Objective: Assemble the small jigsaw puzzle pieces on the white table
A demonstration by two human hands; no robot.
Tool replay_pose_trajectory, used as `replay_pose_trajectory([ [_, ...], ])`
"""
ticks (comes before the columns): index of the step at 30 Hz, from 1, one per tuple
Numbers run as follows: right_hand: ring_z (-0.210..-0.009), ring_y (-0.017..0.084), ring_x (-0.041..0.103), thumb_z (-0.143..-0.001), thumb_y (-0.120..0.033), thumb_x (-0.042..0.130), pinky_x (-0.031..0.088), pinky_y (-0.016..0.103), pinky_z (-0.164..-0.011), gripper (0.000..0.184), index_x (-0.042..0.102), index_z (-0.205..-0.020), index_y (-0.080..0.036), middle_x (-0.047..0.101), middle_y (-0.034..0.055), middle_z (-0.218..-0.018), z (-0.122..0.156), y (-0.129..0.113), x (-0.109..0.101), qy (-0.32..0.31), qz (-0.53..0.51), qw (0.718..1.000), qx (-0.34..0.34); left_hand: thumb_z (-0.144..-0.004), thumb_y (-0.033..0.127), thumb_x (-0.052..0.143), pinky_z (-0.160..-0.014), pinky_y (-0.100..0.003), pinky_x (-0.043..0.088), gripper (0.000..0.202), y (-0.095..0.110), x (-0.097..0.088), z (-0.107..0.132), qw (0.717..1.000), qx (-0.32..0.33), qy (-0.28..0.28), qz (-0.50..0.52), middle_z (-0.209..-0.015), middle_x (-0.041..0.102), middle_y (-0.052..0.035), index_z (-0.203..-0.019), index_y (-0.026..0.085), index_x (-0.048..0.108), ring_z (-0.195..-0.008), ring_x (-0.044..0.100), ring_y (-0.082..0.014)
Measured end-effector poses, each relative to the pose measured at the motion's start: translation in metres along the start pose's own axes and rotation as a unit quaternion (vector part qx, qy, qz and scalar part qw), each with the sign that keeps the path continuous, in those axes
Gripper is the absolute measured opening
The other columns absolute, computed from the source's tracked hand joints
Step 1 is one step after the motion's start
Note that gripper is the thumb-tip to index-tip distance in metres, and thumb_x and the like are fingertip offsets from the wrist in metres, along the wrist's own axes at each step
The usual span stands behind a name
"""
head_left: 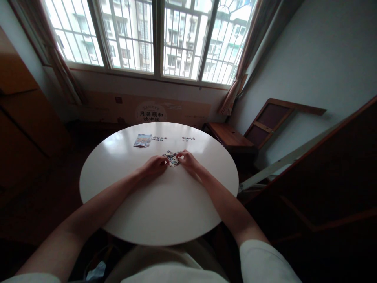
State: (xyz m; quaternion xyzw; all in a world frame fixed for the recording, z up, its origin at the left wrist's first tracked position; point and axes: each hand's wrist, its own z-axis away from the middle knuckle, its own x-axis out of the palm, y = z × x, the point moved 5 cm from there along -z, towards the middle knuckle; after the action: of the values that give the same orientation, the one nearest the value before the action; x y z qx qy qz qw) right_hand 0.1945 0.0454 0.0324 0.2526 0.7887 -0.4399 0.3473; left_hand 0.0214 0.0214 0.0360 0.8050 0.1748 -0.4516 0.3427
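Observation:
A loose heap of small jigsaw puzzle pieces (172, 158) lies near the middle of a round white table (153, 204). My left hand (156, 164) rests at the heap's left side, thumb and fingertips pinched at its edge; whatever is between them is too small to make out. On the right side, my right hand (187, 159) has its thumb and forefinger closed on a puzzle piece at the heap's edge. Farther back lie two small groups of pieces, a left group (159, 138) and a right group (188, 138). Beside the left group is a small printed picture packet (143, 140).
Behind the table, a wooden bench (229, 135) stands at the right, near a leaning wooden frame (265, 122). A large dark wooden panel (324, 188) rises close on my right. Barred windows (156, 39) with curtains fill the far wall; a wooden cabinet (20, 129) stands left.

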Motion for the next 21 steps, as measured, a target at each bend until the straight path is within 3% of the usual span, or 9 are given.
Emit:
replay_pose_trajectory([
  [9, -0.063, 0.008, 0.05, -0.08, -0.013, 0.054, 0.044, 0.022, -0.067, 0.017, 0.068, -0.088, -0.017, 0.057, 0.0043, -0.088, -0.001, -0.011, -0.01, 0.038, -0.027, 0.999, -0.018, -0.081, 0.026, 0.048, -0.052, -0.017, 0.031, 0.024, -0.002, 0.001, 0.0, 1.0, 0.007, 0.015, 0.009, -0.056, 0.053, 0.0022, -0.084, 0.016, 0.07, -0.05, 0.042, -0.0072],
  [13, -0.057, 0.007, 0.05, -0.079, -0.019, 0.056, 0.044, 0.021, -0.061, 0.017, 0.065, -0.093, -0.016, 0.061, 0.0023, -0.081, -0.002, -0.023, -0.011, 0.063, -0.112, 0.992, -0.017, -0.083, 0.031, 0.049, -0.052, -0.017, 0.032, 0.026, -0.005, -0.001, 0.0, 0.999, -0.012, 0.048, 0.002, -0.057, 0.056, 0.002, -0.092, 0.016, 0.069, -0.05, 0.045, -0.0072],
  [17, -0.055, 0.008, 0.054, -0.076, -0.024, 0.06, 0.046, 0.02, -0.054, 0.02, 0.065, -0.092, -0.014, 0.065, 0.0022, -0.073, -0.004, -0.025, 0.002, 0.031, -0.23, 0.973, 0.019, -0.085, 0.036, 0.049, -0.054, -0.018, 0.035, 0.029, -0.009, -0.008, 0.001, 0.995, -0.037, 0.093, 0.004, -0.061, 0.059, 0.0011, -0.097, 0.017, 0.067, -0.052, 0.05, -0.008],
  [21, -0.056, 0.012, 0.059, -0.072, -0.03, 0.065, 0.048, 0.022, -0.051, 0.025, 0.066, -0.089, -0.012, 0.067, 0.0047, -0.071, -0.005, -0.024, 0.013, 0.005, -0.309, 0.95, 0.036, -0.084, 0.037, 0.052, -0.056, -0.018, 0.036, 0.028, -0.009, -0.01, 0.001, 0.993, -0.021, 0.116, 0.014, -0.06, 0.059, 0.0011, -0.094, 0.016, 0.067, -0.052, 0.05, -0.0076],
])
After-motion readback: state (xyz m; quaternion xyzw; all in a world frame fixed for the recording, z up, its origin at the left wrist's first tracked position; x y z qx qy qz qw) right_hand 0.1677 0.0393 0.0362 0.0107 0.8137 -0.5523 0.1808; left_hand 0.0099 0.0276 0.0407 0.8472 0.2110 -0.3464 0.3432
